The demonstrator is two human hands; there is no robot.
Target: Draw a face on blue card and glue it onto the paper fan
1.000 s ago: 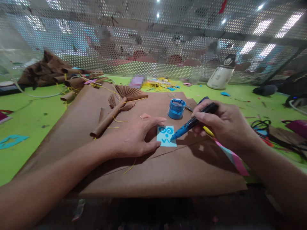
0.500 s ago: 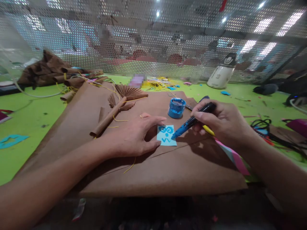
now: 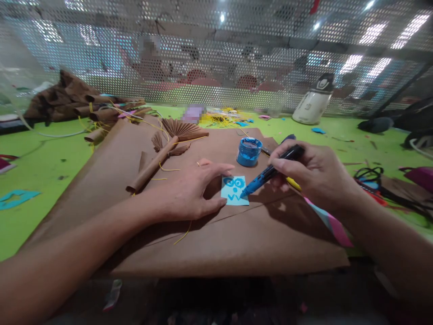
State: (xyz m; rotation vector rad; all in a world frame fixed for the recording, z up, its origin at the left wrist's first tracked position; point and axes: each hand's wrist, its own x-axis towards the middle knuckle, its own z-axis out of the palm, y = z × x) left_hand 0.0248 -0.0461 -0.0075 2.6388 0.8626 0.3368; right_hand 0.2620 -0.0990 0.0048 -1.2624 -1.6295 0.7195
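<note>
Pen (image 3: 259,181) tip shifts slightly left and down since half a second ago | right hand (image 3: 313,174) closed round the pen, tip at lower right of blue note (image 3: 235,190) | left hand (image 3: 194,192) curved, thumb and fingers parted, thumb at the note's left edge | note flat on brown paper (image 3: 270,243), near blue jar (image 3: 248,155)

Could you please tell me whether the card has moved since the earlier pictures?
No; judged against the jar and the brown paper, the card shows no shift either way.
</note>
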